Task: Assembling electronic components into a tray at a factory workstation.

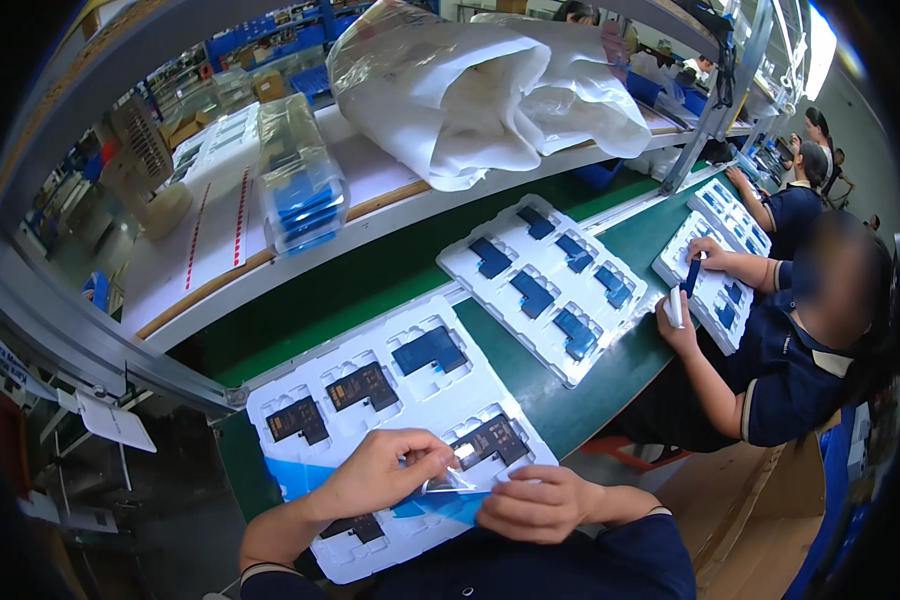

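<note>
Navy cloth, the person's shirt (610, 560), fills the bottom of the frame, nearest of all. From the left, a clear bag (295, 140) of blue pieces (308, 210) sits on the shelf (380, 165) in the upper left. Below it, left of centre, lies the near tray (475, 385), with five L-shaped batteries (362, 387) in view. Blue film (295, 475) crosses its lower part. The left hand (385, 468), thumb pressed to forefinger, pinches clear film (448, 482) beside the rightmost battery (490, 440); the right hand (540, 503), just to its right, has curled fingers by more blue film, but I can't tell whether they grip it. I'd judge this tray partway: its two left-hand batteries, dark with gold marks, look done, and the bluish top one looks left to do, though the order could be the reverse. Right of centre, the far tray (567, 372) holds six bluish batteries, probably all waiting. At the right, a co-worker (770, 400) holds a dark strip (692, 275) and a white piece (676, 308).
</note>
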A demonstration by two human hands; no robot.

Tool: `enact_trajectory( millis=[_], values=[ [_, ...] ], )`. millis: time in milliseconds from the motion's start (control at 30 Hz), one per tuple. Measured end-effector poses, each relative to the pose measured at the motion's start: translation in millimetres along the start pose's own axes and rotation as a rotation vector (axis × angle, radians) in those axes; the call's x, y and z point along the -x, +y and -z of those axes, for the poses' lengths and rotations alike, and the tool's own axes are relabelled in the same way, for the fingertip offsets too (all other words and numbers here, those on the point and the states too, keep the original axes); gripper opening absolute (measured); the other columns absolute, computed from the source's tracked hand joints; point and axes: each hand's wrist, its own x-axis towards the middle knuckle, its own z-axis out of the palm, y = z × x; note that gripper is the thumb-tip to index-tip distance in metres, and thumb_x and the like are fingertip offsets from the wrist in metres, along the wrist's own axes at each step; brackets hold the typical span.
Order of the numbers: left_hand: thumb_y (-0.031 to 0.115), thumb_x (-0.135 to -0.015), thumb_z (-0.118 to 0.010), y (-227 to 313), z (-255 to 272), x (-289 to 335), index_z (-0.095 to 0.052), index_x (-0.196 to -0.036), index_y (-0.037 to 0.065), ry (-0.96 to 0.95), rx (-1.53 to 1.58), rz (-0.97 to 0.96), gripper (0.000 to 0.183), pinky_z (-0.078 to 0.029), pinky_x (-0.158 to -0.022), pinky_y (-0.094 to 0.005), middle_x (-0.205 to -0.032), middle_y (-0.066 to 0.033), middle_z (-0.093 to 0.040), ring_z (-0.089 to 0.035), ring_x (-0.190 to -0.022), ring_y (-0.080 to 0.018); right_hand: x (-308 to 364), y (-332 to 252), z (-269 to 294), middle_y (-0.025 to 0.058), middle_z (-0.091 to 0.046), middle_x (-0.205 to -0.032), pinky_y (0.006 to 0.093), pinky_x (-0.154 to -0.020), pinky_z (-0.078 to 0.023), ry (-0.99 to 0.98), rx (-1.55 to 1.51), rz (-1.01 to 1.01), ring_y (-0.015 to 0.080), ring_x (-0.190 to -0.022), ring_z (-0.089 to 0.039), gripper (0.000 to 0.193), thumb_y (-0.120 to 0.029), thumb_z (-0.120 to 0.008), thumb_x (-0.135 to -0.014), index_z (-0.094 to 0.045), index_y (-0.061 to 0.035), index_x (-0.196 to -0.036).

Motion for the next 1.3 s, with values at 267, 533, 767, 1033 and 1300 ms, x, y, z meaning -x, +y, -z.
enact_trajectory(
  millis=[267, 533, 767, 1033, 1300],
  values=[
    [0.012, -0.095, -0.057, 21, 17, 21, -0.066, -0.093, -0.001, 0.316, -0.07, -0.038, 0.016, -0.049, -0.061, -0.0254, -0.076, -0.0073, -0.065, -0.062, -0.066, -0.0118, 7, 3, 38, 0.0077, -0.062, -0.074, 0.0274, -0.059, -0.047, 0.139, -0.653, -0.942, 0.018, -0.065, -0.061, 0.008, 0.005, -0.06, -0.083, -0.061, -0.0009, -0.079],
    [0.009, -0.086, -0.056, -20, -12, 21, -0.056, -0.116, 0.004, -0.087, -0.785, -0.289, 0.031, -0.052, -0.057, -0.0405, -0.084, -0.0129, -0.063, -0.066, -0.07, -0.0294, 20, 44, 9, 0.0, -0.058, -0.064, 0.022, -0.051, -0.04, -0.256, -0.756, -1.498, 0.004, -0.056, -0.051, 0.023, -0.019, -0.065, -0.092, -0.066, 0.0035, -0.092],
    [0.004, -0.075, -0.062, -29, -14, 18, -0.048, -0.124, -0.006, -0.106, -0.918, -0.344, 0.052, -0.053, -0.056, -0.0375, -0.084, -0.0141, -0.061, -0.066, -0.068, -0.0287, 18, 45, -2, 0.0009, -0.058, -0.059, 0.0238, -0.048, -0.04, -0.344, -0.721, -1.511, 0.0055, -0.051, -0.053, 0.024, -0.021, -0.066, -0.091, -0.068, 0.0028, -0.094],
    [0.002, -0.074, -0.062, -31, -15, 18, -0.05, -0.123, -0.006, -0.076, -0.937, -0.343, 0.051, -0.053, -0.053, -0.0355, -0.081, -0.0135, -0.061, -0.067, -0.066, -0.0264, 13, 48, -5, -0.0012, -0.058, -0.059, 0.021, -0.047, -0.04, -0.37, -0.697, -1.513, 0.0034, -0.051, -0.05, 0.025, -0.022, -0.068, -0.091, -0.068, 0.003, -0.09],
    [0.005, -0.076, -0.062, -33, -15, 18, -0.052, -0.123, -0.005, -0.054, -0.938, -0.365, 0.049, -0.053, -0.053, -0.0343, -0.079, -0.012, -0.061, -0.067, -0.064, -0.025, 13, 46, -6, -0.0019, -0.057, -0.058, 0.0211, -0.045, -0.035, -0.358, -0.664, -1.496, 0.0024, -0.049, -0.047, 0.024, -0.021, -0.068, -0.091, -0.069, 0.0032, -0.09]
  ],
)
